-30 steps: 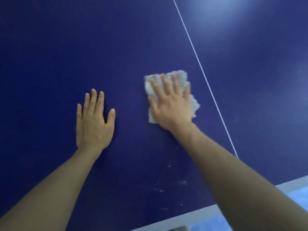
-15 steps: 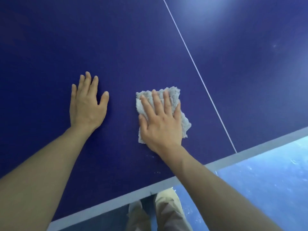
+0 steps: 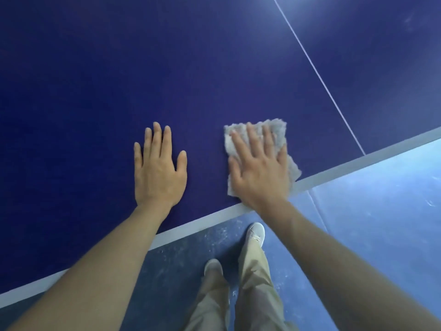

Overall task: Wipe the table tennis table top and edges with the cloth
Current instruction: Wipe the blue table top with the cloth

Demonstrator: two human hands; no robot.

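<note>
The dark blue table tennis table (image 3: 167, 68) fills the upper left of the view. Its white-grey near edge line (image 3: 334, 174) runs diagonally from lower left to right. A folded grey cloth (image 3: 278, 130) lies flat on the top, right beside that edge. My right hand (image 3: 259, 172) presses on the cloth with straight, spread fingers and covers most of it. My left hand (image 3: 158, 170) rests flat on the bare table top, a hand's width left of the cloth, fingers straight.
A thin white centre line (image 3: 317, 70) crosses the table to the right of the cloth. Below the edge lies a scuffed blue floor (image 3: 381, 223). My legs in beige trousers (image 3: 255, 283) and light shoes stand close to the table.
My right hand has slid the cloth toward me, from farther up the table to its near edge. The view has tipped down, so the floor and my legs now show.
</note>
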